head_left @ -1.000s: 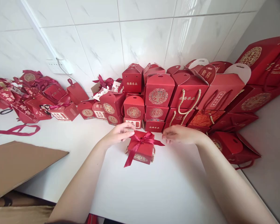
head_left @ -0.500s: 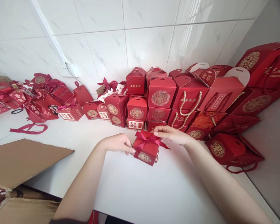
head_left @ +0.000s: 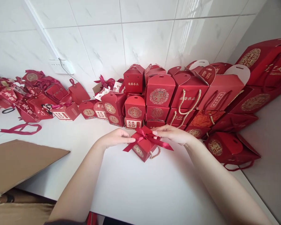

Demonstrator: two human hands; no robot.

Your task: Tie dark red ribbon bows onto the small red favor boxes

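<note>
A small red gift box (head_left: 144, 149) with gold print stands on the white table, a red ribbon bow (head_left: 145, 136) on its top and a cream rope handle (head_left: 156, 153) at its right side. At the bow's left, my left hand (head_left: 117, 137) has its fingers pressed together on the ribbon near the box's left edge. My right hand (head_left: 170, 133) pinches the ribbon on the right, thumb and fingers together. Both ribbon tails hang out to the sides of the box.
Stacked red gift boxes (head_left: 160, 95) line the white tiled wall. More ribboned boxes (head_left: 39, 104) are heaped at the left, with a loose red ribbon (head_left: 25, 128) before them. An open cardboard box (head_left: 25, 162) occupies the lower left. A tipped red box (head_left: 233, 148) lies at the right.
The small box has turned so a corner faces me. Its left ribbon tail now sticks out, and my left hand has moved up from the box's side to the ribbon.
</note>
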